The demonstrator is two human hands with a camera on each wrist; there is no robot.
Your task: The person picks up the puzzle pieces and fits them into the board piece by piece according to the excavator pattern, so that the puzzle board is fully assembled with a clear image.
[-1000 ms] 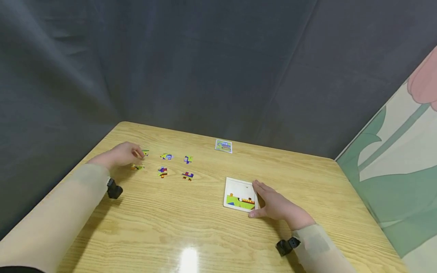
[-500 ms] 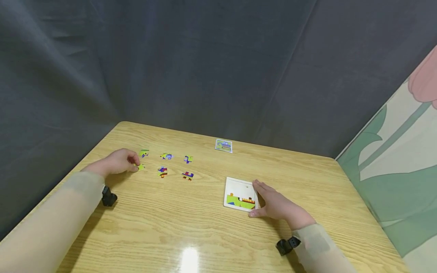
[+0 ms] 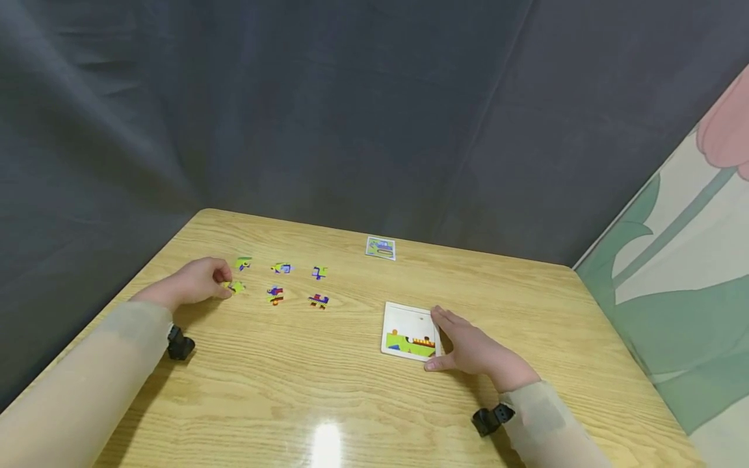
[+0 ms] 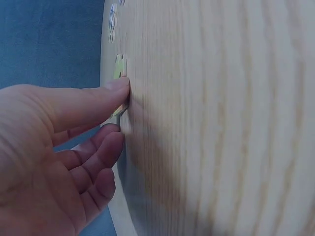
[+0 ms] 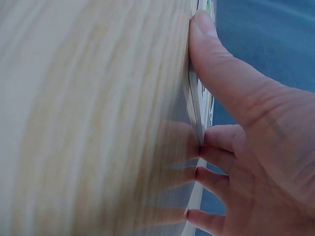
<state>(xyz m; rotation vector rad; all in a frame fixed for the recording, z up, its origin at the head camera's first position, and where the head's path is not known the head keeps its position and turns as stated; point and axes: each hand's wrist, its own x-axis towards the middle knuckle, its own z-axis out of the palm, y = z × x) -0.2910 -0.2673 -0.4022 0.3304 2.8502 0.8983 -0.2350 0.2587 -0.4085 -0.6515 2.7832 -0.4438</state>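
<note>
At the left of the table (image 3: 281, 364), my left hand (image 3: 194, 282) pinches a lime-green jigsaw piece (image 3: 237, 287) by its near end. In the left wrist view my thumb lies over the piece (image 4: 120, 66), low at the tabletop, and covers part of it. My right hand (image 3: 473, 349) holds the right side of a white-framed puzzle board (image 3: 404, 318), thumb at its front corner, fingers along its edge. Green picture pieces fill the front part of the board; its back part is bare white. The right wrist view shows the thumb and fingers at the board's edge (image 5: 195, 98).
More loose pieces lie right of my left hand: a green one (image 3: 243, 263), a yellow and blue one (image 3: 282, 268), a blue one (image 3: 318, 272) and two with red (image 3: 275, 296). A picture card (image 3: 381, 247) lies near the back edge, before a dark curtain (image 3: 351, 117).
My left hand has come away from the green back piece, down and slightly left, onto the lime-green piece, which it now pinches. The right hand and board stay in place; the view shifts slightly.
</note>
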